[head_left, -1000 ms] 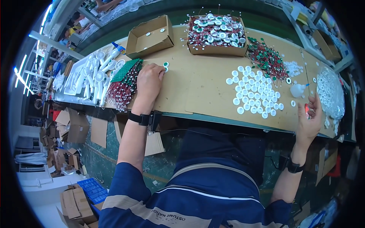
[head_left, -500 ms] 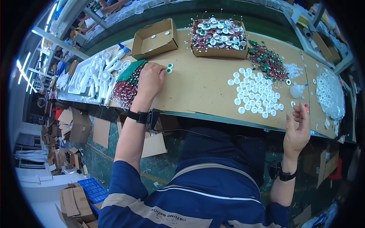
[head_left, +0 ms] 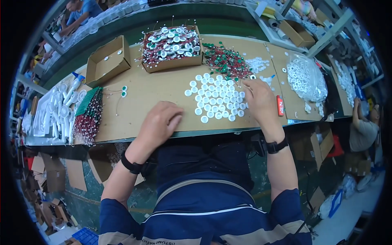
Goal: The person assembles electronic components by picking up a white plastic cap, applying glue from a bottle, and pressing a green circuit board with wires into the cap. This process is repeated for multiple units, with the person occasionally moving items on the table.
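Observation:
My left hand (head_left: 160, 123) hovers by the table's front edge, left of the white round caps (head_left: 218, 98). Its fingers are bent, thumb apart from them, and nothing shows in it. My right hand (head_left: 260, 100) is at the right side of the caps, back of the hand up. Its fingers curl downward and their tips are partly hidden, so what they hold, if anything, does not show. A small white bottle (head_left: 267, 80) with a blue tip lies just beyond that hand. Two green-and-white discs with thin wires (head_left: 124, 91) lie farther left.
A box heaped with wired discs (head_left: 173, 65) stands at the back, a shallower carton (head_left: 108, 73) left of it. Wired green discs (head_left: 226, 61) lie behind the caps. White handheld fans (head_left: 63, 110) and a wire bundle (head_left: 92, 112) fill the left; a bag of white rings (head_left: 306, 77) the right.
My left hand has left the two green-and-white discs and come right, toward the front edge. My right hand has moved forward to the caps. The whole view has shifted, showing more at right.

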Demonstrator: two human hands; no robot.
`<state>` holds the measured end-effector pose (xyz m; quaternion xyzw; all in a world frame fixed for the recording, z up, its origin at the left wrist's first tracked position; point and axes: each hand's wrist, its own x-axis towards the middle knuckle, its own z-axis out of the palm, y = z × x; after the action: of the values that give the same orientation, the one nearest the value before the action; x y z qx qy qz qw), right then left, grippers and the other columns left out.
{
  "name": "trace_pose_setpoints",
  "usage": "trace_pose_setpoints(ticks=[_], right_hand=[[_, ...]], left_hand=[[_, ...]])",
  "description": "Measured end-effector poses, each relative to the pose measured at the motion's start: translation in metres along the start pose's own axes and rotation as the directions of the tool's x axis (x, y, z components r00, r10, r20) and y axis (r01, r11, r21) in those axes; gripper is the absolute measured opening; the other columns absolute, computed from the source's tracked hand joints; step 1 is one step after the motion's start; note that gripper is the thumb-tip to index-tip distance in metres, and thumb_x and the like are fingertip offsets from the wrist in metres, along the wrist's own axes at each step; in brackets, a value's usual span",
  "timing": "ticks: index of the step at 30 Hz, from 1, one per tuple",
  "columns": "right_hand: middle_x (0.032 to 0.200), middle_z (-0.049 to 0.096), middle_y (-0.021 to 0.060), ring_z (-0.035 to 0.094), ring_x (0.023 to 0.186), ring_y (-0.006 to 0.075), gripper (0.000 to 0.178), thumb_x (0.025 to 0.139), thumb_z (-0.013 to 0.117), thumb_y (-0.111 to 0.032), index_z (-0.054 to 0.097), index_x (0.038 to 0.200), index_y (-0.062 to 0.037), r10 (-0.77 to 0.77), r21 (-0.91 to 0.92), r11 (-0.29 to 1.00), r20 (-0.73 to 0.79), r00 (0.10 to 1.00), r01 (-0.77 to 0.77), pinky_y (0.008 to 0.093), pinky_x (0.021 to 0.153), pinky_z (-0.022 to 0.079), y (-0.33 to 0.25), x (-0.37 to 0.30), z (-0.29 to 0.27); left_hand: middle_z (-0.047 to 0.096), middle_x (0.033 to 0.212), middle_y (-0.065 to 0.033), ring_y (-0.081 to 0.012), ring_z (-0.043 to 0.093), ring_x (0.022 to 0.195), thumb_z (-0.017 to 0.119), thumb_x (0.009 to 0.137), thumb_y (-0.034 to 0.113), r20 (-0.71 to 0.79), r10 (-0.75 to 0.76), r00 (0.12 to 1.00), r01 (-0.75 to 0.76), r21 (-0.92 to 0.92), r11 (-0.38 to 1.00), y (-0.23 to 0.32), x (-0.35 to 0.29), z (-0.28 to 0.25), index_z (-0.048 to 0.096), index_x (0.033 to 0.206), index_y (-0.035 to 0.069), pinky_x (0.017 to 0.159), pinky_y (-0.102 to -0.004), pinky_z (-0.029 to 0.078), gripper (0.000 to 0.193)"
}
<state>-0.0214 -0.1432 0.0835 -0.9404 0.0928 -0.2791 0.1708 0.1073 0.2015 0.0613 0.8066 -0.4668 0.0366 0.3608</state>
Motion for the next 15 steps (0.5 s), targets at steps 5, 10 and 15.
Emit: trace_pose_setpoints(ticks=[5, 10, 15], right_hand=[[0.123, 0.081, 0.0191, 0.076, 0.116, 0.0421, 0.025, 0.103, 0.075, -0.009, 0.083, 0.126, -0.0031, 0.011, -0.03, 1.0, 0.143, 0.99, -0.007, 0.0526, 0.1, 0.061, 0.009, 0.022, 0.022], [0.125, 0.08, 0.0188, 0.076, 0.117, 0.0419, 0.026, 0.104, 0.07, -0.006, 0.085, 0.126, -0.0053, 0.002, -0.085, 0.996, 0.098, 0.995, 0.006, 0.0528, 0.101, 0.062, 0.011, 0.047, 0.048], [0.123, 0.078, 0.0184, 0.075, 0.118, 0.0419, 0.028, 0.103, 0.068, -0.004, 0.086, 0.125, -0.0068, -0.007, -0.134, 0.991, 0.167, 0.986, 0.03, 0.0526, 0.102, 0.062, 0.015, 0.06, 0.058]], left_hand=[[0.079, 0.114, -0.0146, -0.037, 0.073, 0.112, 0.085, 0.095, 0.005, 0.028, 0.104, 0.994, -0.101, -0.085, 0.991, 0.013, 0.008, 0.032, 0.083, 0.116, 0.004, 0.101, -0.0472, 0.06, 0.021], [0.079, 0.114, -0.0134, -0.0361, 0.072, 0.111, 0.087, 0.094, 0.005, -0.006, 0.117, 0.993, -0.117, -0.093, 0.989, 0.01, 0.008, 0.036, 0.083, 0.116, 0.004, 0.1, -0.0475, 0.06, 0.023], [0.078, 0.114, -0.013, -0.0363, 0.072, 0.112, 0.087, 0.093, 0.005, -0.011, 0.102, 0.995, -0.103, -0.101, 0.99, 0.009, 0.004, 0.036, 0.083, 0.116, 0.003, 0.1, -0.0477, 0.06, 0.024]])
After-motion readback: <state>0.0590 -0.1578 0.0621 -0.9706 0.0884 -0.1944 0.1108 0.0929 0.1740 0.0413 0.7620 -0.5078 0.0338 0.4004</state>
